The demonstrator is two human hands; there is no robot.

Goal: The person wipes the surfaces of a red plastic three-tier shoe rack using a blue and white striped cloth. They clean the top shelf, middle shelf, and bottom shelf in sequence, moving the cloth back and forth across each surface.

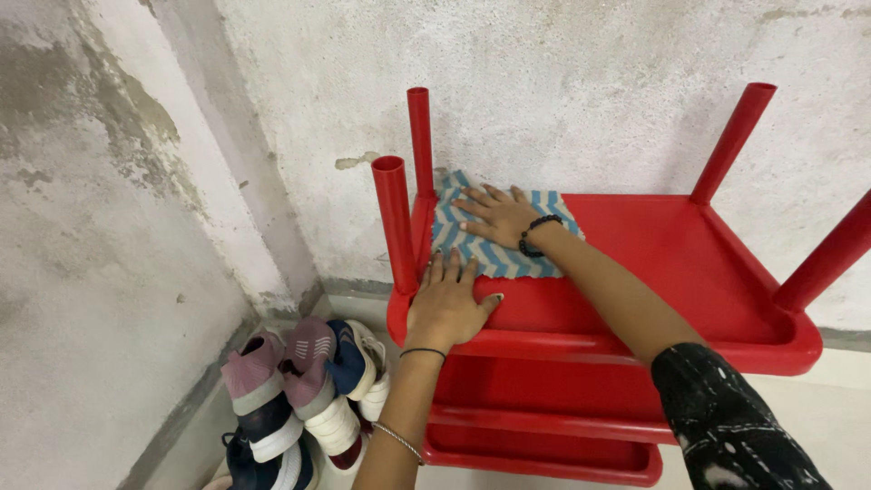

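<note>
Right sleeve [726,426], black and speckled, sits nearest the lens; that arm runs up to the right hand [497,214], flat on the cloth [494,238], fingers spread and pointing left, gripping nothing. Cloth: blue-and-grey zigzag, lying on the top tier of the red rack [689,263], at its left back corner, against the wall [562,82] and beside the two left posts [396,222]. Left hand [446,307] lies palm down on the rack's front left rim, fingers together, fingertips on the cloth's near edge, also clamped on nothing. Black bead band on the right wrist, thin bands on the left.

Judgement: looks like wiping or pressing the cloth on the shelf. To do it well, keep the palm flat, steady the rack with the left hand, work into the corner around the posts, and avoid bunching the cloth.

Shoes [308,390] stand on the floor left of the rack, pink, navy and white, well apart from both hands. Lower tiers show below.
</note>
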